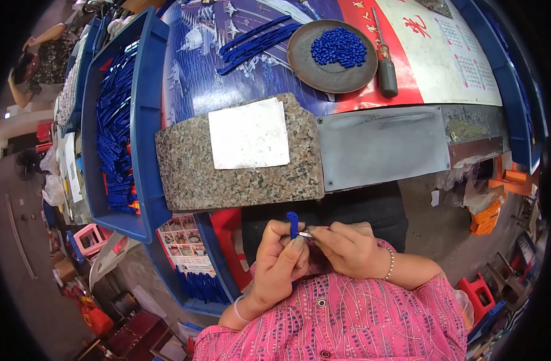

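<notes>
Left hand point(278, 257) pinched a strip point(293, 224), right hand point(351, 248) a tool point(305, 235). The strip seemed light, stiff; its near end suited holding.

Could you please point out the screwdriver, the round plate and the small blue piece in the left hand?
Screwdriver point(387, 71): head view, on its dark handle.
Round plate point(299, 56): head view, on bare surface near its left edge.
Small blue piece point(293, 224): head view, mid-length on its visible part.
</notes>
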Demonstrator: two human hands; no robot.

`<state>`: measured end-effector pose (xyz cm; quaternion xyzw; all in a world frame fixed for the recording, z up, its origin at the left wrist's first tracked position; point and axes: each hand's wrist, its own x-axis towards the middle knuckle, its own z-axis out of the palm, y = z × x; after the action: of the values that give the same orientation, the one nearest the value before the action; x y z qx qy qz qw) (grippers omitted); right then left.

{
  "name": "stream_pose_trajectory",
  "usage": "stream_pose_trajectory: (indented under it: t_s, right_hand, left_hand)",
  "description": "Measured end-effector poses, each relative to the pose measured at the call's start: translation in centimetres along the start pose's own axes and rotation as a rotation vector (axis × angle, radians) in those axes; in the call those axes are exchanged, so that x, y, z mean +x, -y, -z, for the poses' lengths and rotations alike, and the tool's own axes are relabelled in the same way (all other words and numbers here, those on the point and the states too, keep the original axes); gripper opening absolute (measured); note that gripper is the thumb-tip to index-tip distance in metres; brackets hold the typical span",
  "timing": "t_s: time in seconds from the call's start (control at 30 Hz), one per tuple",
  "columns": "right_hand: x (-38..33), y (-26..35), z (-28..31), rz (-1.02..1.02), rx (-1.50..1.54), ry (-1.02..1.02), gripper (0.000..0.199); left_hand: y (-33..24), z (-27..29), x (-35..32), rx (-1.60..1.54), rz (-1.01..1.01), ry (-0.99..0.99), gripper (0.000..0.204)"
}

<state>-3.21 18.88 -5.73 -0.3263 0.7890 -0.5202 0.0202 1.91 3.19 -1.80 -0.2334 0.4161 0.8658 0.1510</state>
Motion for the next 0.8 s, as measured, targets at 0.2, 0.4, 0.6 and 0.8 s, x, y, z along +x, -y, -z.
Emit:
stream_pose_trajectory:
  t_s: [0.2,0.4,0.6,0.8]
  right_hand:
    - [0.9,0.0,1.8,-0.136,0.208,0.134,0.022]
    - [-0.3,-1.4,-0.3,-0.043,0.219,0.079,0.024]
    - [-0.9,-1.9,-1.2,-0.031,0.259,0.028,0.023]
    - [-0.1,0.2,0.2,-0.214,0.191,0.134,0.019]
  left_hand:
    - [0.4,0.4,-0.3,0.093,0.051,-0.022,0.013]
    - [0.2,0.3,-0.4,-0.114,0.111,0.007,0.012]
    - [0.4,0.0,-0.5,-0.168,0.117,-0.011,0.013]
    - [1.4,0.3,-0.2,0.231,-0.015,-0.097,0.014]
